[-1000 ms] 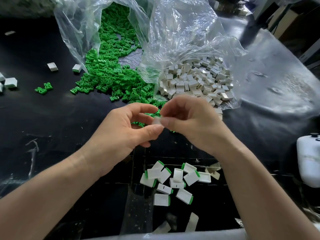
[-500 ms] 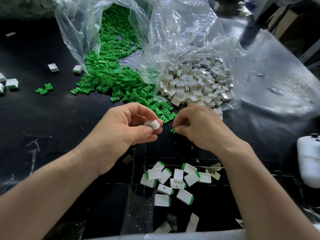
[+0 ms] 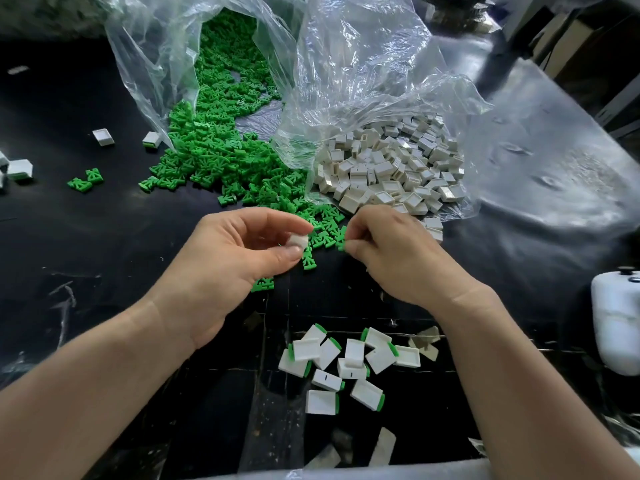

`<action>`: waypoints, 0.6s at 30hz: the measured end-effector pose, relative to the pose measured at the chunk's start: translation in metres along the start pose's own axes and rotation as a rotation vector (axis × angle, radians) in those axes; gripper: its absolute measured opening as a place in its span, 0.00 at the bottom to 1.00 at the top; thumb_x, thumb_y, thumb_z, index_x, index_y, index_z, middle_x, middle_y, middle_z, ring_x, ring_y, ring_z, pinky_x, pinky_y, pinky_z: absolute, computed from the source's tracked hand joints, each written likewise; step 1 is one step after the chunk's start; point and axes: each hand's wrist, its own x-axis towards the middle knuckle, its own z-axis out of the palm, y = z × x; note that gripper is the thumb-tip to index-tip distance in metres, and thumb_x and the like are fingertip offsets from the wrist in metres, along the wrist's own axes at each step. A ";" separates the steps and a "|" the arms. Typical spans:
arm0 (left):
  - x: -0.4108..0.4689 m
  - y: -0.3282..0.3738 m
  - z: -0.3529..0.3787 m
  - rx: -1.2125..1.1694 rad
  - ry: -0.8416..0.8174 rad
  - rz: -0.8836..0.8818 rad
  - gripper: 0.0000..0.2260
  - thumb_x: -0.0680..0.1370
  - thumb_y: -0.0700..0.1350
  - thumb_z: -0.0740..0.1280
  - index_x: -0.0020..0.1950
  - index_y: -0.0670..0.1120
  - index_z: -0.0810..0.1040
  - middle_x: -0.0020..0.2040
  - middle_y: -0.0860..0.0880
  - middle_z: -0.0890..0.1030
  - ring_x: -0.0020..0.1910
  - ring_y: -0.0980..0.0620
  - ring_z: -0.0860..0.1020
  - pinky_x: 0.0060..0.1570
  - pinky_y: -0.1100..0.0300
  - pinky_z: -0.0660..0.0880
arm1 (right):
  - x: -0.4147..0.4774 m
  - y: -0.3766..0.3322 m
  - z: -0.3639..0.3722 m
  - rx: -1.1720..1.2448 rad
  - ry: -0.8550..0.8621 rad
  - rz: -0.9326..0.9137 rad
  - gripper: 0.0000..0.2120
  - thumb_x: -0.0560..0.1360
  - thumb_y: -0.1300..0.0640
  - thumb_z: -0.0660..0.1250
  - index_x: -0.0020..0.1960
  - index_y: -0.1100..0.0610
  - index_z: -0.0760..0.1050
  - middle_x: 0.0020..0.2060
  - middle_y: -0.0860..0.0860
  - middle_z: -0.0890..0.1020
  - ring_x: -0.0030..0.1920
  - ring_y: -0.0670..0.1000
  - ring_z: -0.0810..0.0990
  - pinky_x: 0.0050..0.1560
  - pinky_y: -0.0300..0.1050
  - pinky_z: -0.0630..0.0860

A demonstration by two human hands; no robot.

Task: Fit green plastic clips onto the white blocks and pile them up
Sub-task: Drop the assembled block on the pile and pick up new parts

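Now your left hand (image 3: 221, 271) pinches white block (image 3: 298, 241), right hand (image 3: 391, 251) pinches green clip (image 3: 342, 241); next, align clip, press home.

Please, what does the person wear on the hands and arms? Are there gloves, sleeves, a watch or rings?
Nothing worn shows in the head view. The left hand and the right hand have no gloves, and no ring shows on the fingers in view. The left forearm and the right forearm are bare up to the picture's edge: no sleeve, watch or bracelet.
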 end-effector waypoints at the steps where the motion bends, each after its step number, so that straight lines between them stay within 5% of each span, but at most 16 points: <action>1: 0.000 0.000 0.000 -0.015 0.011 0.003 0.09 0.62 0.36 0.70 0.37 0.47 0.82 0.32 0.52 0.81 0.33 0.60 0.78 0.35 0.71 0.75 | 0.000 -0.001 0.000 0.108 0.044 0.008 0.04 0.77 0.57 0.61 0.43 0.51 0.68 0.40 0.46 0.73 0.44 0.49 0.72 0.43 0.43 0.67; 6: 0.003 -0.002 -0.001 -0.112 0.054 -0.046 0.10 0.66 0.30 0.68 0.41 0.43 0.76 0.33 0.49 0.80 0.34 0.52 0.82 0.34 0.65 0.78 | -0.005 -0.010 -0.003 0.563 0.119 -0.007 0.11 0.75 0.63 0.64 0.41 0.48 0.70 0.37 0.49 0.80 0.37 0.47 0.80 0.47 0.51 0.78; 14: 0.002 -0.001 0.000 -0.144 0.043 -0.048 0.10 0.62 0.39 0.69 0.42 0.41 0.77 0.35 0.45 0.83 0.36 0.50 0.83 0.32 0.66 0.77 | -0.009 -0.021 0.000 0.581 0.203 -0.164 0.12 0.72 0.63 0.69 0.39 0.45 0.76 0.30 0.42 0.78 0.34 0.43 0.77 0.41 0.40 0.76; 18: 0.001 0.000 0.002 -0.144 0.026 -0.064 0.10 0.62 0.39 0.68 0.42 0.41 0.76 0.35 0.44 0.83 0.36 0.50 0.83 0.32 0.66 0.77 | -0.010 -0.024 0.000 0.571 0.188 -0.171 0.13 0.72 0.63 0.68 0.39 0.46 0.74 0.32 0.45 0.79 0.35 0.47 0.79 0.43 0.45 0.78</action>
